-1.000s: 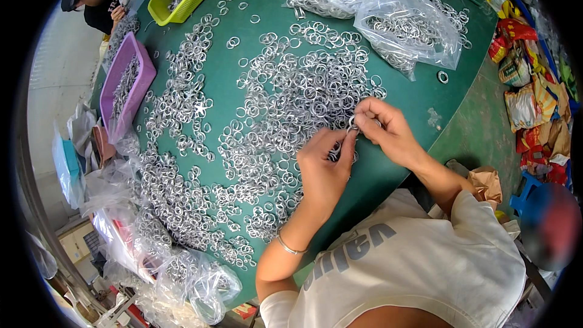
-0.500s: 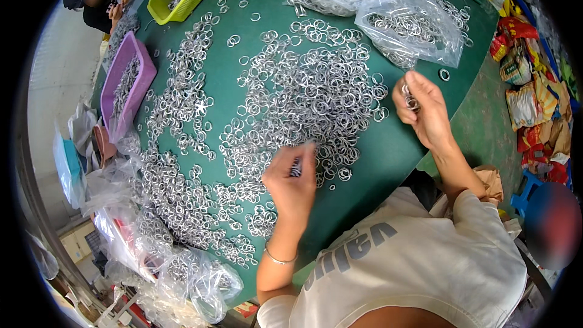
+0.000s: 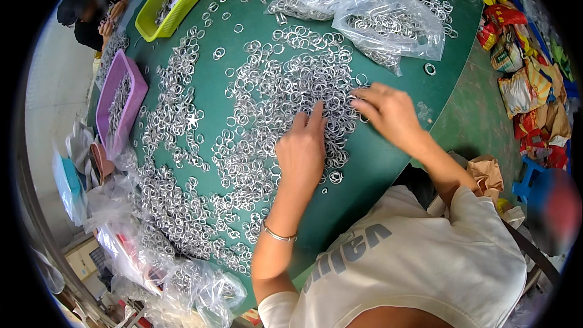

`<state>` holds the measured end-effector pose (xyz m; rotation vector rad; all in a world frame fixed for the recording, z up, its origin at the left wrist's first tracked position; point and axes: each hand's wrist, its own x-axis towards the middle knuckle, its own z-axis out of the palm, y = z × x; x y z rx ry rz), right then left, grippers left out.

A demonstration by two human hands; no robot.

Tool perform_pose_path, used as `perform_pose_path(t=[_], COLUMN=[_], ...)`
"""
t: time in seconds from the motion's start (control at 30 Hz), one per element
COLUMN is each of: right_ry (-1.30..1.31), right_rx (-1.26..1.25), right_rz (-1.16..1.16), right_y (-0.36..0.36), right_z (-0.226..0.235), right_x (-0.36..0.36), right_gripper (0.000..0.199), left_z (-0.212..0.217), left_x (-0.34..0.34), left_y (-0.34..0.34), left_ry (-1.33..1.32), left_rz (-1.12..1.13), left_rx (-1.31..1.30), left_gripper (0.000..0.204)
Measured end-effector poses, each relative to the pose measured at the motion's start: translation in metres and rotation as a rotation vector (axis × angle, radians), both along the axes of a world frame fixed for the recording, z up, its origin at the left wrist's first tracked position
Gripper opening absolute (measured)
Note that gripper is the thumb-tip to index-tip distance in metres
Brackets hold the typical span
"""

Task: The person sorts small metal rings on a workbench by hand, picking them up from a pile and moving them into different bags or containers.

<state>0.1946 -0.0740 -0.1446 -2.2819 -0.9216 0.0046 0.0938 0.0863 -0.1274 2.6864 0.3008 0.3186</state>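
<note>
A broad pile of loose silver metal rings (image 3: 291,91) covers the middle of the green table (image 3: 370,173). At the pile's near side, my left hand (image 3: 302,149) has its thumb and forefinger apart over the rings; its other fingers are partly hidden. My right hand (image 3: 392,112) reaches in from the right, with fingers stretched out and touching the rings at the pile's edge. Neither hand shows a ring held in it. A bangle (image 3: 278,234) circles my left wrist. One thicker ring (image 3: 430,69) lies apart, beyond my right hand.
Clear plastic bags of rings (image 3: 388,21) lie at the far side. A yellow-green basket (image 3: 176,3) and a purple basket (image 3: 124,103) stand at the left. More rings (image 3: 176,200) spread along the left edge beside plastic bags (image 3: 200,285). Another person (image 3: 97,9) sits at the far left.
My right hand has moved left to the pile's edge and its curled fingers have opened; the rings in it no longer show. My left hand has moved farther into the pile, fingers parted.
</note>
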Motion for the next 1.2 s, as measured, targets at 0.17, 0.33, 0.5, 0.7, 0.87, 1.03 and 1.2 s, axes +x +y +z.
perform_pose_path(t=[0.17,0.33,0.5,0.7,0.87,1.03,1.2], right_ry=[0.053,0.161,0.211,0.067,0.045,0.075,0.155], right_rx=[-0.039,-0.080,0.203,0.140,0.045,0.060,0.049], right_rz=[0.104,0.315,0.003,-0.012,0.026,-0.191,-0.225], right_y=[0.006,-0.006,-0.019,-0.007,0.002,-0.014,-0.009], right_z=[0.004,0.007,0.000,0.002,-0.007,0.001,0.016], right_x=[-0.046,-0.062,-0.035,-0.010,-0.005,0.007,0.000], right_gripper=[0.031,0.024,0.013,0.024,0.016,0.009,0.013], left_z=[-0.003,-0.005,0.001,0.001,0.002,-0.001,-0.004], left_x=[-0.013,-0.034,-0.055,-0.058,-0.038,-0.043,-0.056], left_y=[0.007,0.021,0.032,0.029,-0.010,-0.001,0.016], left_ry=[0.019,-0.025,-0.027,-0.072,-0.032,0.039,0.051], left_rz=[0.036,0.119,0.220,0.193,-0.067,0.076,0.144], left_rx=[0.093,0.060,0.073,0.037,-0.080,0.044,0.063], left_gripper=[0.015,0.010,0.007,0.010,0.021,0.015,0.011])
